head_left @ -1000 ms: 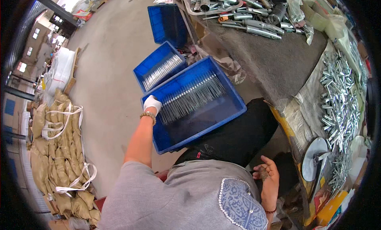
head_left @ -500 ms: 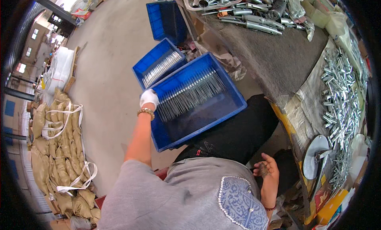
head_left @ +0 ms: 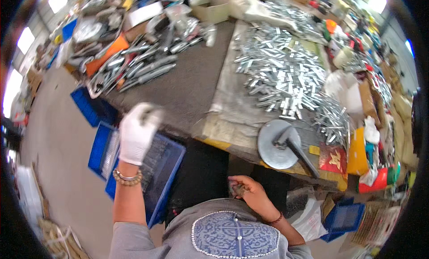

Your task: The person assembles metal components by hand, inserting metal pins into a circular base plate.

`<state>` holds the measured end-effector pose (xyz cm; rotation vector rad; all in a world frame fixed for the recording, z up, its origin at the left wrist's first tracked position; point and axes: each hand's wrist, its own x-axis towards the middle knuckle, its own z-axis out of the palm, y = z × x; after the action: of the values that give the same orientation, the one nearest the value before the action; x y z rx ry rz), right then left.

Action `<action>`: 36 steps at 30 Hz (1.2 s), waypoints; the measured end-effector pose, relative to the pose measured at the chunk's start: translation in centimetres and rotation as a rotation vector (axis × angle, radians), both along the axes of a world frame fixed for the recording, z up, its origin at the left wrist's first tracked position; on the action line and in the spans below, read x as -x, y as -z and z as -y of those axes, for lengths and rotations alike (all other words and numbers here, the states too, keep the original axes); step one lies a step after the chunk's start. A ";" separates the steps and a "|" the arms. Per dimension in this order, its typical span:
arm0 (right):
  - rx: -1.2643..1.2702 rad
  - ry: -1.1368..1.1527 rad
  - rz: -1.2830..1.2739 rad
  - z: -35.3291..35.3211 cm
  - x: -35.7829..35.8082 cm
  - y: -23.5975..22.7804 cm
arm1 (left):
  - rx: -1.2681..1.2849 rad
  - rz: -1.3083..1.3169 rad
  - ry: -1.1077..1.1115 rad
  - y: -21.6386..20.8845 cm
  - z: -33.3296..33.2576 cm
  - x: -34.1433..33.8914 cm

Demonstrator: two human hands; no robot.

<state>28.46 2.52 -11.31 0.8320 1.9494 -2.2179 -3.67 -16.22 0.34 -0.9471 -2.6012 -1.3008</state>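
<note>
My left hand (head_left: 139,133), in a white glove with a beaded bracelet at the wrist, is raised above a large blue crate (head_left: 175,169), near the workbench edge. Motion smears its fingers, so whether they hold anything is unclear. Rows of thin metal rods (head_left: 154,158) lie in that crate, partly hidden by my forearm. Beyond it, a smaller blue crate (head_left: 94,151) contains shiny metal pieces (head_left: 109,154). My bare right hand (head_left: 254,195) is low by my lap with curled fingers around a small dark patch I cannot make out.
The workbench (head_left: 187,89) carries a heap of metal tubes and tools (head_left: 138,66) and a big pile of small silvery metal parts (head_left: 286,75). A round metal disc with a dark handle (head_left: 277,145) lies near its front edge. Another blue crate (head_left: 344,218) is at lower right.
The view has swung right toward the workbench. My left hand has left the large crate's rim and risen toward the bench. My right hand has curled nearer my lap.
</note>
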 end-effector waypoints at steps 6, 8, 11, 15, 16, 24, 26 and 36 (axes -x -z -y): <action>-0.008 0.068 0.007 -0.2 -2.2 -0.5 | 0.064 -0.057 0.524 0.0 -16.8 -4.5; -0.045 0.039 -0.047 -0.4 -2.8 -1.4 | 0.119 -0.025 0.590 -0.3 -19.8 -5.4; -0.099 0.060 -0.111 -0.9 -4.0 -2.5 | 0.293 -0.220 0.569 0.4 -23.3 -6.5; -0.303 0.101 -0.139 -2.5 -5.1 -9.7 | 0.276 -0.327 0.603 1.6 -24.9 -6.0; -0.334 0.131 -0.174 -3.1 -5.6 -10.3 | 0.280 -0.295 0.598 1.0 -24.8 -6.2; -1.562 0.573 0.111 -15.0 -10.0 -12.3 | -0.148 0.636 0.599 -1.3 -21.0 -6.7; -1.698 0.541 0.178 -18.2 -11.3 -10.9 | -0.203 0.771 0.663 -1.4 -19.7 -7.3; -1.957 -0.136 0.291 -22.6 -10.8 -11.8 | 0.010 0.877 0.760 1.3 -16.1 -10.7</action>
<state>39.29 25.08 0.52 0.7677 3.1729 0.5460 7.05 -0.16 -1.01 -1.8138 -2.8923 -2.3122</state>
